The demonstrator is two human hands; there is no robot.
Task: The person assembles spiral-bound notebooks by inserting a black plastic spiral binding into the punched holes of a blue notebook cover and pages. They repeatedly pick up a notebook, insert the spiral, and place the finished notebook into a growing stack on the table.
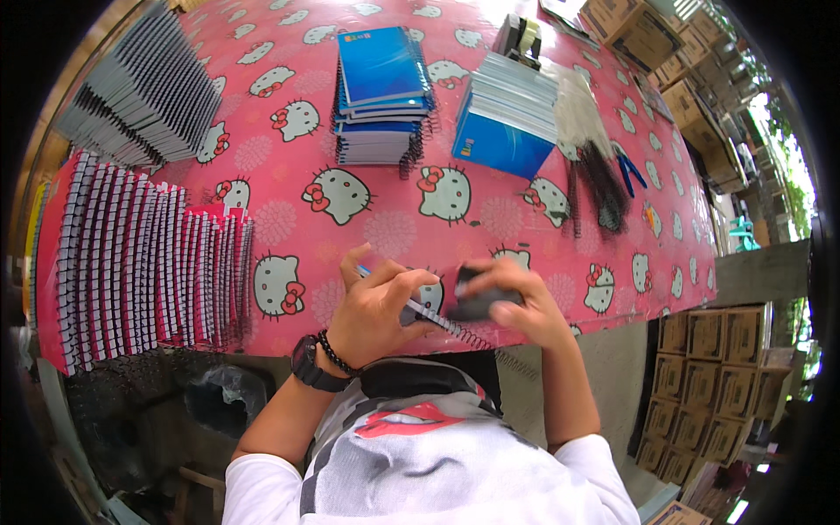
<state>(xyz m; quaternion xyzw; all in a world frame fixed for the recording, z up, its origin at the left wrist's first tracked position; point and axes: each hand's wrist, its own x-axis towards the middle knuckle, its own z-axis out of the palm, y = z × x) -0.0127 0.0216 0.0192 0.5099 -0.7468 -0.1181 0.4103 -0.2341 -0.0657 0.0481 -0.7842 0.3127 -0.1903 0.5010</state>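
With twelve o'clock pointing straight away from the person, the notebook [421, 309] sits at the near edge of the table, pinched in the left hand [381, 297], its bound edge slanting from ten o'clock to four. A loose dark coil [470, 336] trails from that edge's four o'clock end, out past the table rim. The right hand [516, 297], apart from the left at three o'clock and nearer the coil, is over a dark object [479, 302]; blur hides whether its fingers close on it. The tabletop wears a pink cat-patterned cloth [394, 234]. From the hands, red notebooks [149, 262] stand at nine o'clock, a grey stack [144, 87] at ten, and two blue stacks [381, 66] [503, 140] either side of twelve. Black coils [604, 188] and blue-handled pliers [632, 172] lie near two. Cartons [704, 385] are piled off the table, between three and four.
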